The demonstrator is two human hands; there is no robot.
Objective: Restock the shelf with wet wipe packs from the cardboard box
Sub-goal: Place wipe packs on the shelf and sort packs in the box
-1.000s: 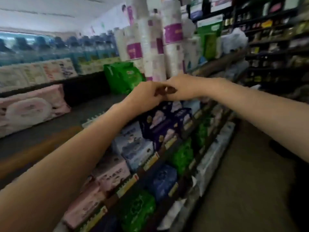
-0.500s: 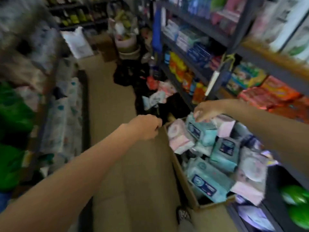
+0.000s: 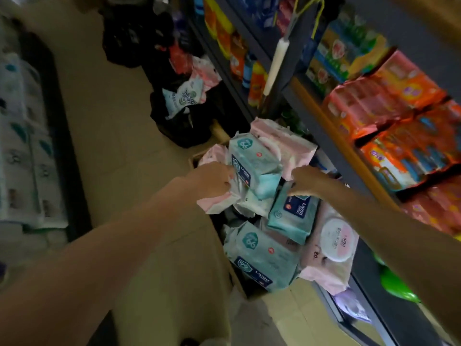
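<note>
Dim shop aisle, beige floor [image 3: 104,126]; cardboard box [image 3: 197,156] heaped with wet wipe packs at 3 o'clock below shelving. Left hand [image 3: 212,179] pinches a pink pack [image 3: 217,203]; right hand [image 3: 305,182] curls onto a teal pack [image 3: 291,216]. Risk: loosely piled neighbours may slide out when lifted.

Two hands [image 3: 214,181] [image 3: 305,182], one cardboard box [image 3: 237,278], four teal packs [image 3: 254,163] and four pink packs [image 3: 331,245].

One head-worn view only, aimed steeply down from close above at the cardboard box [image 3: 219,132]; shelving [image 3: 331,136] seen right, floor left.
</note>
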